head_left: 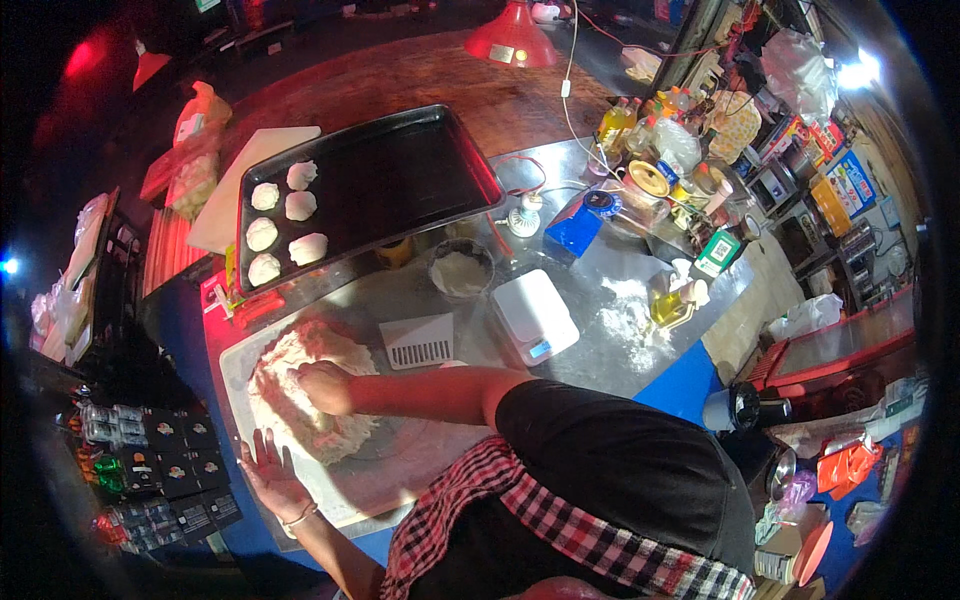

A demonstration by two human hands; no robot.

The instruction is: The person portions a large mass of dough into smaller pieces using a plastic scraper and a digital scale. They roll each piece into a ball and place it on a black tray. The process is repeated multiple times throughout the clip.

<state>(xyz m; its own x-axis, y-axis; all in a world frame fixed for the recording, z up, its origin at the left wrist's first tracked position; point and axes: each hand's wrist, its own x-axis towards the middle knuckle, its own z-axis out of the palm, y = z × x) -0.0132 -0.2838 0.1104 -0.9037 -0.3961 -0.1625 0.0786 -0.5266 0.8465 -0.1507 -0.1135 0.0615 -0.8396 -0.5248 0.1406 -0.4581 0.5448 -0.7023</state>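
A broad mound of flour or floury dough [341, 439] lies on a pale board [238, 390] before me. My right hand [324, 386] presses into the middle of the mound, fingers bent; whether it grips anything is hidden. Palm up, my left hand [276, 474] is at the board's lower left edge, its fingers apart and nothing in it. A flat slotted scraper [417, 341] lies just beyond the board. Right of it stands a white kitchen scale [535, 315], and behind is a bowl of white powder [460, 271]. Several pale dough balls [262, 234] sit in a black baking tray [375, 180].
A red lamp [512, 36] hangs over the wooden surface at the back. On the right of the metal table are an oil bottle [670, 307], scattered flour [626, 315], a blue box [577, 225] and several jars. A white board [259, 161] lies partly under the tray.
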